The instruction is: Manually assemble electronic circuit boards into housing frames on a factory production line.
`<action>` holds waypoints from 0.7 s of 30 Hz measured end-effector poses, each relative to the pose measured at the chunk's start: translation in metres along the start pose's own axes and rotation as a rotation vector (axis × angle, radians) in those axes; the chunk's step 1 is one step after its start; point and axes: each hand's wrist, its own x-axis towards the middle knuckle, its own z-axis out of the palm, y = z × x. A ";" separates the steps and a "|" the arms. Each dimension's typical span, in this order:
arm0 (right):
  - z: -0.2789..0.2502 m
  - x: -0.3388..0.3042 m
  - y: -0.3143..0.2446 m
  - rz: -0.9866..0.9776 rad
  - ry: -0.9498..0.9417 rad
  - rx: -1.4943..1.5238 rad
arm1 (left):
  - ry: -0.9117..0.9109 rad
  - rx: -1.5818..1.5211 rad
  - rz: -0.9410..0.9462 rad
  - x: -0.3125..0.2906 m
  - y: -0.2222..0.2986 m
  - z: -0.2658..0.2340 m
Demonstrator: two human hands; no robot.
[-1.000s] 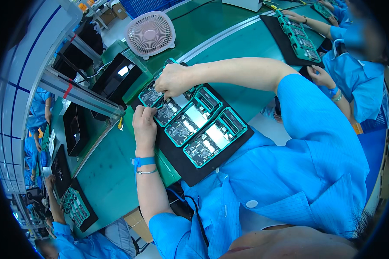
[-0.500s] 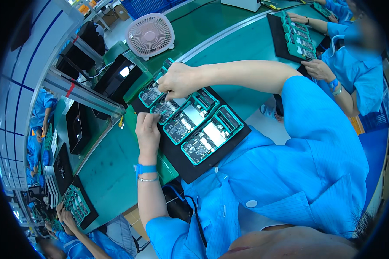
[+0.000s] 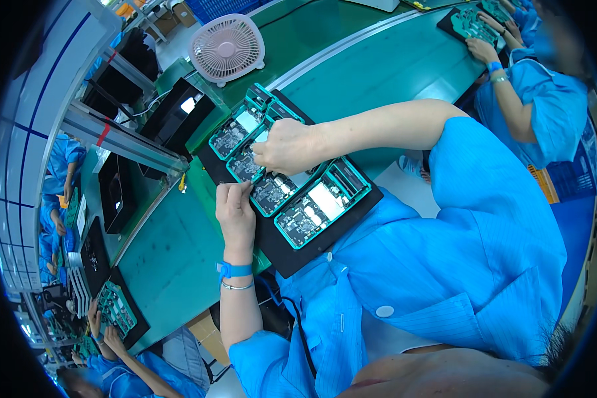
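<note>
Several teal-framed device housings with circuit boards lie in a row on a black board (image 3: pixel 285 262) before me. The nearest housing (image 3: pixel 312 215) and the farthest housing (image 3: pixel 230 134) show clearly; the middle ones are partly covered. My right hand (image 3: pixel 288 146) is curled closed over the middle housings, thumb and fingertips low above the circuitry. Whatever it may hold is hidden. My left hand (image 3: pixel 236 212), with a blue wrist strap (image 3: pixel 234 270) below it, has its fingertips pinched together at the lower-left ends of the middle housings. Anything between them is too small to make out.
A pink fan (image 3: pixel 227 48) stands beyond the board. Black open boxes (image 3: pixel 177 116) and a metal post (image 3: pixel 129 149) are at the left. The green work surface (image 3: pixel 371 63) runs past co-workers: one at far right handles a similar board (image 3: pixel 467 25), another works at lower left.
My right hand has moved right and toward me, uncovering the farthest housing. My left hand has shifted slightly right. The right co-worker's board has moved farther away.
</note>
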 end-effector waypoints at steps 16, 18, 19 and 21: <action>-0.005 0.001 0.005 0.116 -0.109 0.075 | -0.020 0.115 0.067 -0.010 -0.003 0.000; -0.006 0.001 0.005 0.116 -0.118 0.090 | -0.025 0.122 0.066 -0.010 -0.003 0.001; -0.006 0.002 0.005 0.112 -0.125 0.104 | -0.023 0.120 0.064 -0.010 -0.003 0.000; -0.008 0.002 0.004 0.109 -0.123 0.110 | -0.021 0.117 0.061 -0.011 -0.002 0.000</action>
